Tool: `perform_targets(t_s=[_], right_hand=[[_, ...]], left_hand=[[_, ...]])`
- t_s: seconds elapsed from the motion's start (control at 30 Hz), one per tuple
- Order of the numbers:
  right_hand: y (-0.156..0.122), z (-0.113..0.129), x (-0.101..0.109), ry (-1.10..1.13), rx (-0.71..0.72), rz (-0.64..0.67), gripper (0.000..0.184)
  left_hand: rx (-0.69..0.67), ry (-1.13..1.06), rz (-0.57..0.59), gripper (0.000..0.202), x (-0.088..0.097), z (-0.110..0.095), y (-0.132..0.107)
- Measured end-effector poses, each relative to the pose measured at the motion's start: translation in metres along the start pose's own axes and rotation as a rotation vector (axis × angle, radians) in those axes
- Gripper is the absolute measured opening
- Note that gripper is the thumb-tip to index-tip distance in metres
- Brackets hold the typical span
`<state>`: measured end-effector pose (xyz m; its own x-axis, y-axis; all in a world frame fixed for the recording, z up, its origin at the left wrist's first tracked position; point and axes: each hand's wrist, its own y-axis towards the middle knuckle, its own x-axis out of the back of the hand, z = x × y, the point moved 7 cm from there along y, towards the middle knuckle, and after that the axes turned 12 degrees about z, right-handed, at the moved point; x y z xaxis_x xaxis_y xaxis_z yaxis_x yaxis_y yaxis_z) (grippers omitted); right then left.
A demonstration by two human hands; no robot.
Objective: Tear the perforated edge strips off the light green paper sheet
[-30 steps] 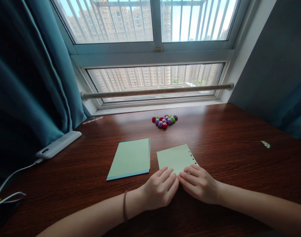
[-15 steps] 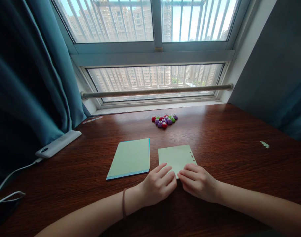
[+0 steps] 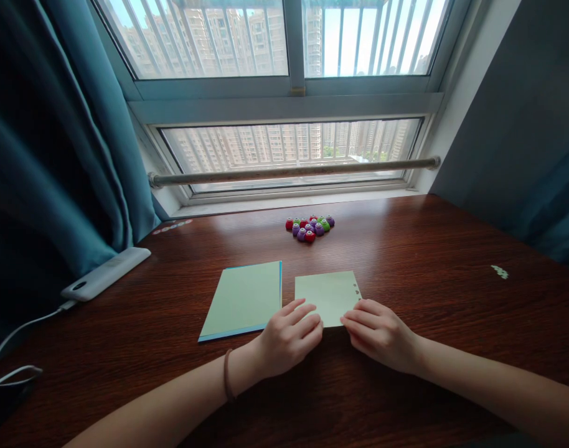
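Observation:
A single sheet of pale green paper [image 3: 325, 291] lies in front of me, with small punched shapes along its right edge. At its near left corner my left hand [image 3: 291, 339] has curled fingers over the sheet, the thumb by the near edge. My right hand [image 3: 380, 336] pinches the near right corner, its fingers covering part of the punched row. A gap separates the two hands, and the paper's near edge shows between them. Just left of the sheet rests a stack of coloured paper [image 3: 242, 295], pale green on top with blue showing at its edges.
A cluster of small red, purple and green knobs [image 3: 310, 229] sits toward the window. Small pale green pieces [image 3: 500, 272] lie at the right, and pale pieces [image 3: 172, 226] at the back left. A white power strip [image 3: 107, 274] with a cable borders the curtain [image 3: 102, 155].
The sheet has shifted slightly away from me and to the left. My left hand has moved left, so the gap between my hands is wider.

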<state>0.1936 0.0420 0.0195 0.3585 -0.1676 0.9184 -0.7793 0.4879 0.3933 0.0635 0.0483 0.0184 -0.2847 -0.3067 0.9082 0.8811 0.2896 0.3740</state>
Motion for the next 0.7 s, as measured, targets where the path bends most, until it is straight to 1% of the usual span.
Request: perform_targets(t_s=[0.23,0.37,0.7], right_hand=[[0.001,0.001,0.001,0.006,0.013,0.018,0.014],[0.001,-0.001,0.003,0.010,0.032,0.026,0.013],[-0.002,-0.010,0.010,0.044,0.027,0.001,0.013]], left_hand=[[0.008,-0.030,-0.009,0.021,0.002,0.002,0.001],[0.036,-0.059,-0.021,0.022,0.004,0.006,0.000],[0.061,-0.098,-0.018,0.022,0.006,0.015,0.000]])
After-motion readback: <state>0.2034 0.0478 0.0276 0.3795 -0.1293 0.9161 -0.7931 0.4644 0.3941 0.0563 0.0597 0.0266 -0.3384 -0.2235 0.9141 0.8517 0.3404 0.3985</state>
